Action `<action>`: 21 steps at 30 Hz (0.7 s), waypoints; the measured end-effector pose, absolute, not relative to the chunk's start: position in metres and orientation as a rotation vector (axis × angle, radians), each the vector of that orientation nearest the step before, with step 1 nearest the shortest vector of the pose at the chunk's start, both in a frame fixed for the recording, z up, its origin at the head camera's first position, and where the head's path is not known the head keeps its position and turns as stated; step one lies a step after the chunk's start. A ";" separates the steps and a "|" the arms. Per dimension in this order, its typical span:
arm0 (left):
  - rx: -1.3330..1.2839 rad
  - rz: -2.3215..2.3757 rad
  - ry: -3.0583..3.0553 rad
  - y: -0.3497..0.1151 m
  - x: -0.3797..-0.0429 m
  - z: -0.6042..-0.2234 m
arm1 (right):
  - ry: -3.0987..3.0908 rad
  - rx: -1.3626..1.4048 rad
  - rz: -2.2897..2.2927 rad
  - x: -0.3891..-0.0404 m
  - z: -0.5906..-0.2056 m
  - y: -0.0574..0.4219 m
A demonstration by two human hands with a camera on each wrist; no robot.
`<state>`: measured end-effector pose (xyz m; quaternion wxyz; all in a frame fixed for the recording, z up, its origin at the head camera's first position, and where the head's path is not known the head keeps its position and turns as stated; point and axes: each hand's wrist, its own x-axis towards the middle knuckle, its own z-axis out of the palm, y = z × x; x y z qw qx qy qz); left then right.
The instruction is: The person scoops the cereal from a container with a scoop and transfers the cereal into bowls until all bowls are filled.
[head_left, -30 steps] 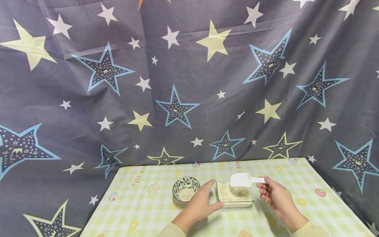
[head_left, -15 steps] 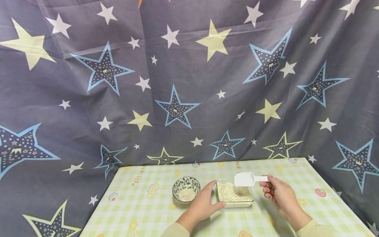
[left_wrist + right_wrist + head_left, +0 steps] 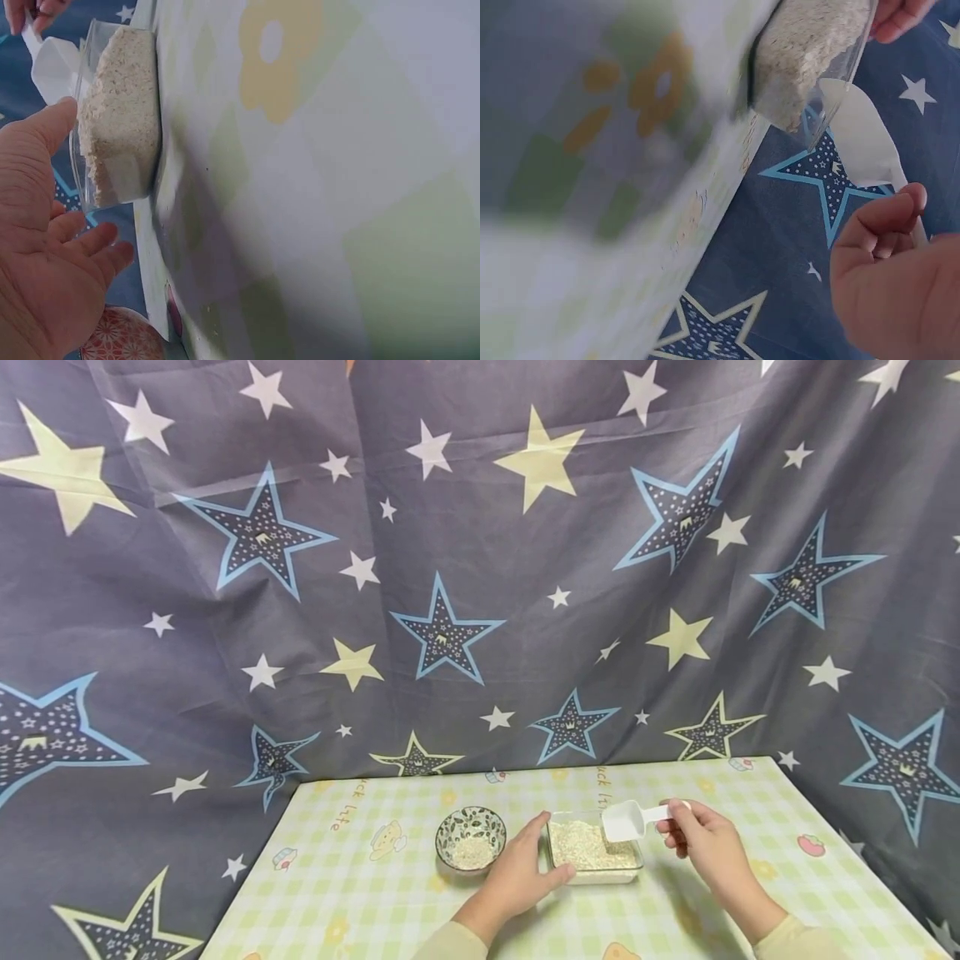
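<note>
A rectangular clear glass container (image 3: 604, 877) filled with pale oat-like flakes (image 3: 581, 847) stands on the table. My left hand (image 3: 519, 874) is at its left end, thumb at the front rim and fingers extended along the side. In the left wrist view the thumb touches or nearly touches the rim. My right hand (image 3: 708, 852) pinches the handle of a white scoop (image 3: 624, 821) between thumb and fingers. The scoop's head is tilted over the container's right part; whether it carries flakes cannot be seen. A leaf-patterned bowl (image 3: 454, 835) with some flakes in it sits left of the container.
A green-and-white checked cloth (image 3: 360, 885) with cartoon prints covers the table. Behind it hangs a dark curtain (image 3: 480, 543) with stars. The bowl's red-patterned outside (image 3: 120, 339) shows below the left hand in the left wrist view.
The right hand has moved the scoop slightly to the right over the container and tilted its head lower. The left hand has shifted slightly right, along the container. Bowl and container stay put.
</note>
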<state>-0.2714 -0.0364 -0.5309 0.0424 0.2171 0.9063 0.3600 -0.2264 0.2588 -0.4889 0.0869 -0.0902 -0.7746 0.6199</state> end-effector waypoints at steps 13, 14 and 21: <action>0.651 1.107 2.743 -0.036 -0.273 -0.525 | -2.454 0.237 0.806 -0.222 -0.477 0.236; 0.648 1.106 2.738 -0.036 -0.273 -0.524 | -2.467 0.231 0.788 -0.222 -0.476 0.234; 0.639 1.091 2.731 -0.036 -0.274 -0.525 | -2.584 0.076 0.968 -0.225 -0.477 0.232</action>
